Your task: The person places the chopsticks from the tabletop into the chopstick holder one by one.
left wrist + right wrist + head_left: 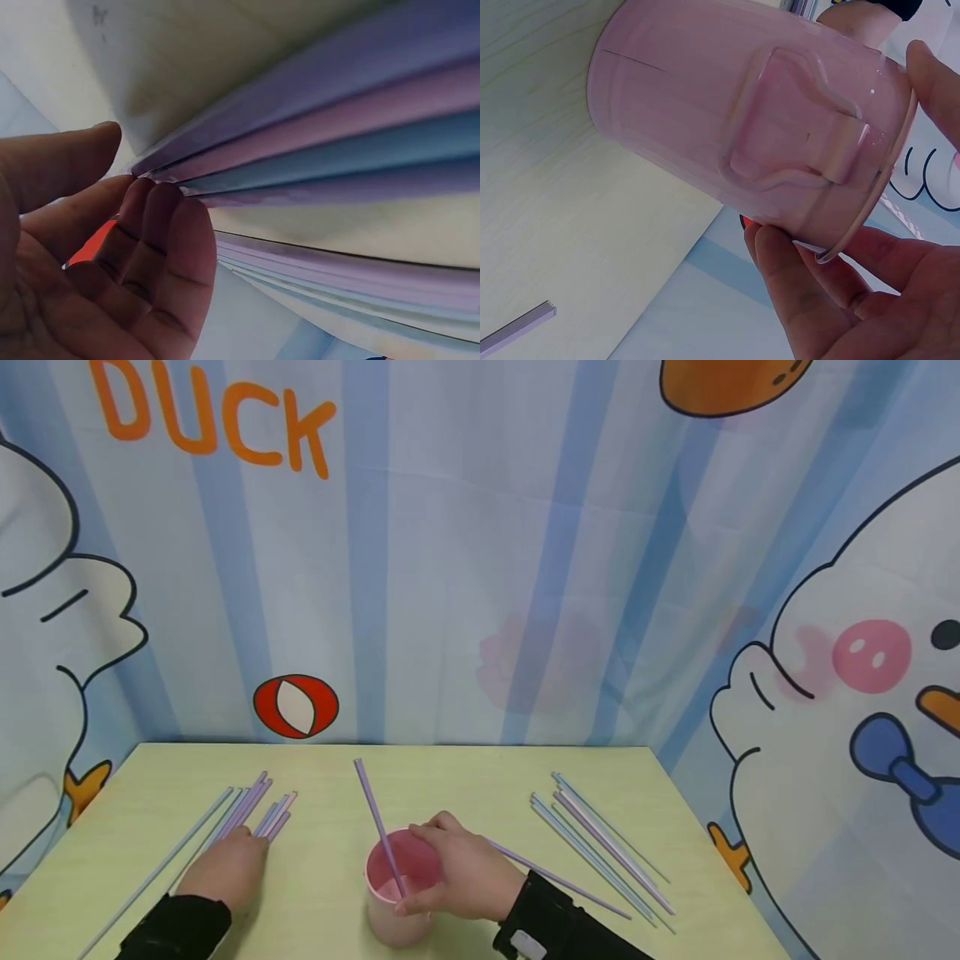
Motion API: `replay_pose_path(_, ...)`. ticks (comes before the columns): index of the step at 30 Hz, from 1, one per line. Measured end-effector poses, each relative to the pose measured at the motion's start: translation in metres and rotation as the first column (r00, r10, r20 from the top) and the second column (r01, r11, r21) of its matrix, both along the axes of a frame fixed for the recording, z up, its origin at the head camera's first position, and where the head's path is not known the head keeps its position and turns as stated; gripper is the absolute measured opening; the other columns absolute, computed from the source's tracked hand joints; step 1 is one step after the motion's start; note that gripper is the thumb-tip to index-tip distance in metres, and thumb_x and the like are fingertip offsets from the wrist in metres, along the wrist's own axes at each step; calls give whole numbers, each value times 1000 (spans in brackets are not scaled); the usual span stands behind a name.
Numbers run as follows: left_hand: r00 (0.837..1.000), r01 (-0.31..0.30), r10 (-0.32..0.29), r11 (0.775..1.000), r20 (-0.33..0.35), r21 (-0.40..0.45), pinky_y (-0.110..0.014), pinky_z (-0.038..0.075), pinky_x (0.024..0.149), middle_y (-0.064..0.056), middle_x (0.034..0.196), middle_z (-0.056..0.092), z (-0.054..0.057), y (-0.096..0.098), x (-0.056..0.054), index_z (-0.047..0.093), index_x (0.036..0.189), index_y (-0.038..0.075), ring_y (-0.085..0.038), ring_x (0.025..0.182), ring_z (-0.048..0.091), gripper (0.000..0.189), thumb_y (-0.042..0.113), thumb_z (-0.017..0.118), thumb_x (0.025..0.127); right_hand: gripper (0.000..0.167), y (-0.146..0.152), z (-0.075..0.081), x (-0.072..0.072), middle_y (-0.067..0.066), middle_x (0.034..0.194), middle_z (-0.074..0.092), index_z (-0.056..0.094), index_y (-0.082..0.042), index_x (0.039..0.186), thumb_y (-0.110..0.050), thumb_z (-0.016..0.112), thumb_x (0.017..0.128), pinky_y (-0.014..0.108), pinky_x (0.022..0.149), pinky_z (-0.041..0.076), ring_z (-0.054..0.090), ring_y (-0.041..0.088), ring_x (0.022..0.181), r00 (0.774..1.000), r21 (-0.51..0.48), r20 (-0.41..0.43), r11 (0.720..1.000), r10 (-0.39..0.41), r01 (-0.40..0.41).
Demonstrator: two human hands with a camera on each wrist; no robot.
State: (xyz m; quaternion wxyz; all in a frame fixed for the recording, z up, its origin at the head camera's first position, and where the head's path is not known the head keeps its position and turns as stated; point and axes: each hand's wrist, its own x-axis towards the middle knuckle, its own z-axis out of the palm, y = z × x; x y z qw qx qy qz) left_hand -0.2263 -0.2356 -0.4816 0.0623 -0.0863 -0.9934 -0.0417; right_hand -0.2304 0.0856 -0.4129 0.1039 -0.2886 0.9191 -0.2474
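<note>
My right hand [468, 868] grips the rim of a pink cup [397, 927], fingers on the far side and thumb on the near side. A purple straw [371, 802] leans inside the cup and sticks up past its rim. In the right wrist view the cup [682, 105] shows a moulded clip-like handle on its wall. My left hand [228, 868] is low over the straws at the left. In the left wrist view its fingertips are right at the ends of a small group of purple, pink and blue straws [322, 112], the thumb standing apart from them.
More purple and blue straws [243, 806] lie left of that group, with one long blue straw [157, 868] at the outer side. A single purple straw [562, 881] lies behind my right wrist. Several straws [600, 843] are spread at the right. A duck-printed curtain [450, 568] hangs behind the table.
</note>
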Motion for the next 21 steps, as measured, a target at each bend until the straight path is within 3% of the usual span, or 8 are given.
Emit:
replay_pose_path(5,1000,3,-3,1000,4,19,-44,51,66,-9,74,53,0,1,0,69,93,-2,-25,71,57,14,-7,57,89,88,0,1,0,-6,114,52,53,-15,138,-57,82,67,21,71,53,58,11,95,1000,1,-2,1000,3,-3)
replay_pose_path(12,993,-72,60,990,100,118,-46,51,66,-6,74,57,1,9,-3,66,87,1,-22,69,58,5,3,70,84,87,0,4,1,-7,112,52,55,-16,136,-58,83,66,21,71,53,58,11,94,1000,-3,4,1000,-4,4)
replay_pose_path(17,980,-115,87,982,180,149,-44,49,63,-4,74,58,2,19,-2,61,86,3,-20,67,55,9,3,70,85,85,0,4,1,-8,111,51,55,-17,136,-56,83,66,22,70,53,57,10,93,1000,5,17,1000,-16,16)
replay_pose_path(21,980,-100,70,983,189,154,-43,49,63,-6,77,59,-1,24,-2,60,92,1,-21,69,57,4,0,63,90,84,-1,4,2,-8,112,52,55,-18,136,-55,84,67,22,69,54,57,11,94,1000,6,24,1000,-19,18)
